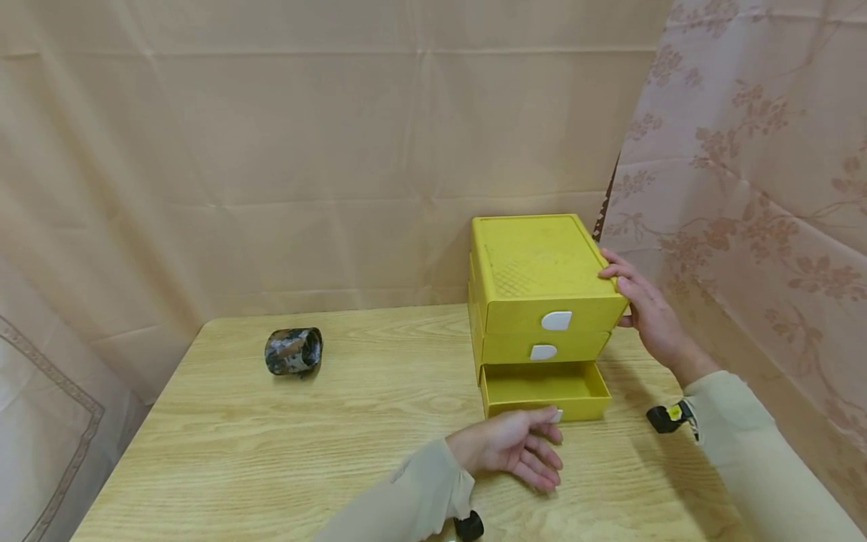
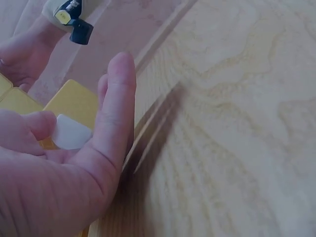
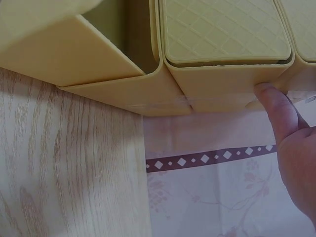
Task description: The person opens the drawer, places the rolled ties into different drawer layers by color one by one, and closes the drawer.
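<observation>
A yellow three-drawer cabinet (image 1: 542,248) stands at the back right of the table, each drawer with a white pull tab. Its bottom drawer (image 1: 588,409) is pulled out and looks bare inside; the upper two are closed. My left hand (image 1: 511,444) is right in front of that drawer, thumb at its white tab (image 2: 71,132) and the other fingers extended below. On the cabinet's right side lies my right hand (image 1: 653,324), fingertips at the top edge. The right wrist view shows a finger (image 3: 276,108) against the yellow side wall.
A short camouflage-patterned cylinder (image 1: 287,352) lies on its side on the wooden table (image 1: 325,436), well left of the cabinet. Behind the table hangs a beige cloth (image 1: 305,150), and a floral curtain (image 1: 765,173) hangs close on the right.
</observation>
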